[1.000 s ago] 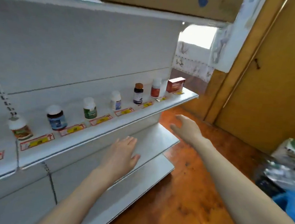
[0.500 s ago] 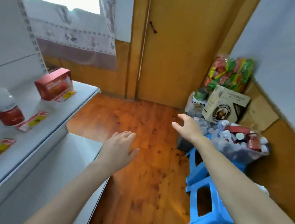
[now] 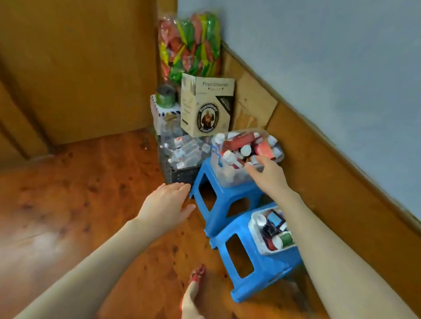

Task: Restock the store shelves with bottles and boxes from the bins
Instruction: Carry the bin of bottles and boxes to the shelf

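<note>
1. The right hand (image 3: 268, 175) is stretched out over a clear bin (image 3: 224, 178). Its fingers are straight and slightly apart and grip nothing. Whether the fingertips touch the goods below cannot be told.
2. The bin is directly under that hand, packed with white-capped bottles (image 3: 227, 157) and red boxes (image 3: 238, 140) lying jumbled. This is likely the stock to be shelved, and the flat hand suggests a choice is being made before a pick.
3. The bin stands on a blue stool (image 3: 216, 210), below and to the left of the right hand. The stool probably raises the stock so it can be reached without bending to the floor (image 3: 75, 199).
4. The left hand (image 3: 166, 206) hovers in the air, well to the left of the right hand and just beside the stool. Its fingers are straight, close together and hold nothing. It looks free to take a second item or to steady the bin.
5. Near the right forearm, closer to the person, a white basket (image 3: 251, 224) with more bottles sits on a second blue stool (image 3: 261, 269).
6. Beyond both hands, in the corner, are a dark crate (image 3: 178, 174) and a cardboard box (image 3: 203, 103).
7. The shelves are out of view, so the picked goods must be carried away from this corner.
</note>
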The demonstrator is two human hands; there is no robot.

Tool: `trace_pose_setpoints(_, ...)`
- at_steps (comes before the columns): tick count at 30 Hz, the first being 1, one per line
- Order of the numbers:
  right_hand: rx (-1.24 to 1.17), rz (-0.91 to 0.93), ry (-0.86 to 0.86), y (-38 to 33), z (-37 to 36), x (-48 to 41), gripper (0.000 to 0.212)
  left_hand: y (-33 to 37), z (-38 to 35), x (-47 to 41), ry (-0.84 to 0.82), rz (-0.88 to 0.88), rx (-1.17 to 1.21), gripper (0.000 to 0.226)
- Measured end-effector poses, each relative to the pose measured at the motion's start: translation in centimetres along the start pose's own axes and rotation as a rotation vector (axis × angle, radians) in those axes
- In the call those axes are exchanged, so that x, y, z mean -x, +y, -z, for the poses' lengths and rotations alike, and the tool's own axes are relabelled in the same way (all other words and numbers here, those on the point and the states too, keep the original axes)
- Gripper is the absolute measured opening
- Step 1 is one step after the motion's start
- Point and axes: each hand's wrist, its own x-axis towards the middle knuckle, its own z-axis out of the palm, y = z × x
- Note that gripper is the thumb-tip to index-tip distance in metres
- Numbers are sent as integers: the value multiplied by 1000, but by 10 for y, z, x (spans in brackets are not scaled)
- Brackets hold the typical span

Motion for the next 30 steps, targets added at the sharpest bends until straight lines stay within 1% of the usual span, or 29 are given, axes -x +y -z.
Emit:
trace_pose_setpoints(3,-35,-92,21,25,5,-54,48,-3,-6,-76,-52,-35,2,45)
trace_pose_setpoints(6,-75,-148,18,47,10,-109,41,-9,-12,-149,-125,-31,25,44)
trace_pose_setpoints(9,-107,-214,9,62,14,-155,43,-20,-22,-213,-187,-18,76,42)
trace_pose_setpoints(11,-139,-274,0,73,13,-179,47,-28,-29,-253,-236,-34,71,39)
trace_pose_setpoints(13,-164,-334,-10,84,7,-202,47,-38,-37,-295,-287,-52,60,41)
trace_pose_setpoints(16,-216,-446,10,104,-8,-232,49,-53,-54,-365,-358,-65,70,46)
trace_pose_setpoints(18,-236,-544,34,117,-22,-250,52,-59,-70,-415,-393,-109,85,48)
trace_pose_setpoints(20,-262,-653,51,131,-39,-266,54,-62,-89,-465,-423,-176,94,43)
trace_pose_setpoints(23,-304,-825,30,152,-69,-287,64,-62,-121,-533,-473,-228,112,40)
trace_pose_setpoints(26,-355,-927,25,168,-95,-305,69,-62,-161,-591,-510,-267,84,35)
trace_pose_setpoints(28,-391,-984,41,176,-108,-316,69,-59,-184,-619,-538,-290,74,30)
trace_pose_setpoints(30,-422,-1017,79,184,-119,-326,61,-53,-203,-640,-559,-317,87,26)
